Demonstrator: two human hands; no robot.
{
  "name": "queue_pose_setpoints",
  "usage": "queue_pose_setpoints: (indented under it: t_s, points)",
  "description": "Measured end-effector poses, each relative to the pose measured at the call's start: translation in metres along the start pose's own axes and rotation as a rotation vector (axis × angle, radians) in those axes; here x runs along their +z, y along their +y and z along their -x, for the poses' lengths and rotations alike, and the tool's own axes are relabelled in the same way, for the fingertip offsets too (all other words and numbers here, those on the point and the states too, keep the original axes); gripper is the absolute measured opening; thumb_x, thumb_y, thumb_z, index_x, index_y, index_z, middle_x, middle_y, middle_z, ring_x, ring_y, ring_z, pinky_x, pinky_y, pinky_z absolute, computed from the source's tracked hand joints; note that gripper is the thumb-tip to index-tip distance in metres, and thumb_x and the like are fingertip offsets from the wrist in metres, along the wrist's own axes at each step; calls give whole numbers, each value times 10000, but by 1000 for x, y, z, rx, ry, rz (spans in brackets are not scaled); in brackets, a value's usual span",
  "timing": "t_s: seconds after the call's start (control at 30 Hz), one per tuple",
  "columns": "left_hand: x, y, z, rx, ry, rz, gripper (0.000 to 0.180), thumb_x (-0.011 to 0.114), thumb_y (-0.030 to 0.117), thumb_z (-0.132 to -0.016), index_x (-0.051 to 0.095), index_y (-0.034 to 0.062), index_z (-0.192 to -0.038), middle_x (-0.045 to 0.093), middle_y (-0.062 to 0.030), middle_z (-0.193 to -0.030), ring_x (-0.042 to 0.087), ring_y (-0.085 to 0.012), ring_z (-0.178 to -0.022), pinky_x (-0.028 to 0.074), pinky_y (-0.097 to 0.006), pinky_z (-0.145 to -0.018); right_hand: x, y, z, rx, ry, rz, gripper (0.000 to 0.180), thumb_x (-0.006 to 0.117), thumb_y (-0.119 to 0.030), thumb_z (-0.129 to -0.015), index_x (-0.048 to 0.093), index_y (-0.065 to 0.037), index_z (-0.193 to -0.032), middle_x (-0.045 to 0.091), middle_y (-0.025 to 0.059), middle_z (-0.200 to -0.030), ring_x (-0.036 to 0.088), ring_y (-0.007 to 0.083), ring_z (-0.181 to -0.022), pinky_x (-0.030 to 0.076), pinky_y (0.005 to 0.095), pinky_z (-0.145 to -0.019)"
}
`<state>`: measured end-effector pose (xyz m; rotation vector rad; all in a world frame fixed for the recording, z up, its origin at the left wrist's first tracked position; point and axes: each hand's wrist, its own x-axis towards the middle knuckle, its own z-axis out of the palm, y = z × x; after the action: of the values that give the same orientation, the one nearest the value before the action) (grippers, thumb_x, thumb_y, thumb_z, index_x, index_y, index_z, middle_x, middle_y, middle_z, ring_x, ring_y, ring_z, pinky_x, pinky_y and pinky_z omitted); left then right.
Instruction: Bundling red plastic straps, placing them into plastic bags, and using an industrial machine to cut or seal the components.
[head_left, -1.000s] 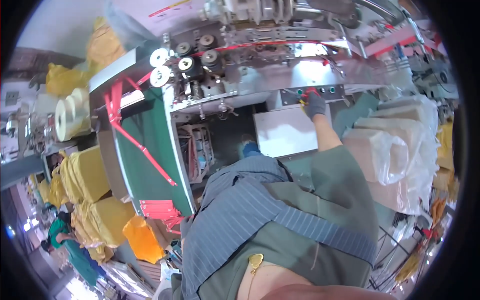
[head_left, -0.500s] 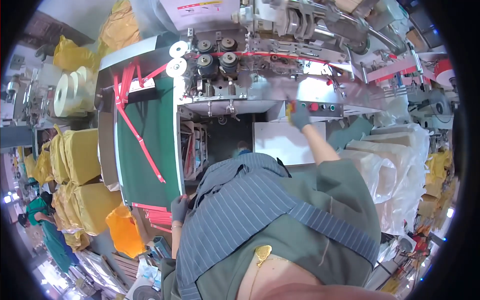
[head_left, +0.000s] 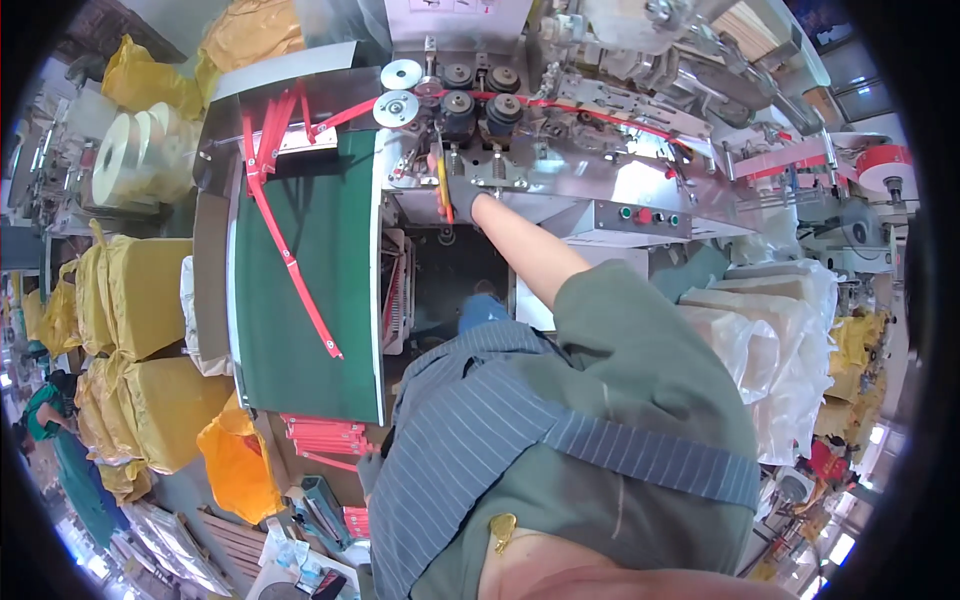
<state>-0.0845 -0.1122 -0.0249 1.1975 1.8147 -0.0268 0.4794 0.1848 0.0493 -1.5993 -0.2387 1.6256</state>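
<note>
My right hand (head_left: 461,203), in a grey glove with bare fingertips, reaches in front of the machine's black rollers (head_left: 457,115). Its fingers are closed on a slim yellow-and-orange tool (head_left: 443,182) that points up; its exact kind is not clear. A red ribbon (head_left: 600,114) runs through the rollers and past two white discs (head_left: 396,108). From there it falls in folds onto a green conveyor belt (head_left: 330,250), one length lying slack across it. My left hand (head_left: 370,470), also gloved, is low beside a stack of folded red strips (head_left: 325,436). My apron hides most of its fingers.
A control box (head_left: 640,218) with buttons juts from the machine's front. Yellow wrapped bundles (head_left: 180,410) and an orange bag (head_left: 240,460) stand left, clear plastic-wrapped stacks (head_left: 780,340) right. A co-worker in green (head_left: 75,460) is far left.
My right hand has moved left with the tool, from beside the control box to just below the rollers. My left hand has dropped from the conveyor's edge toward the red strips.
</note>
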Motion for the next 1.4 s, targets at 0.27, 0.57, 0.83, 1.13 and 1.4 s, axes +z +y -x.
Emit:
queue_pose_setpoints:
  t_s: [0.27,0.57,0.83,1.13,1.4]
  points:
    - [-21,-70,5,-218,-40,-4,399,575,315,-843,598,-70,-742,582,-186,-618,532,-197,-561,409,-376,-536,2,9,-56,-98,191,-24,657,547,-757,-688,486,-103,-726,425,21,-543,441,165,-402,406,305,-393]
    - [-60,109,-17,-201,-61,365,304,534,264,-874,587,-30,-928,582,-87,-671,542,-139,-588,433,-282,-534,21,-15,-17,-14,261,-133,757,497,-799,-676,531,-53,-797,469,26,-593,495,152,-456,437,291,-421]
    - [-75,192,-47,-60,-52,473,291,518,252,-888,592,-12,-985,617,-63,-769,560,-112,-665,441,-254,-563,44,-27,-14,74,301,-200,823,490,-842,-625,544,-40,-802,490,45,-639,517,185,-508,467,331,-506]
    - [-59,120,-50,-203,-46,405,292,529,243,-887,618,-30,-830,604,-72,-664,540,-133,-554,427,-265,-525,49,-30,-27,140,226,-318,771,480,-855,-613,508,-89,-691,468,38,-570,504,210,-482,442,388,-491]
    - [-53,118,-56,-204,-98,517,271,538,234,-885,601,-13,-793,583,-50,-643,534,-127,-542,419,-264,-503,47,-34,-18,91,277,-279,782,473,-843,-636,511,-67,-732,462,41,-600,503,199,-483,474,398,-515]
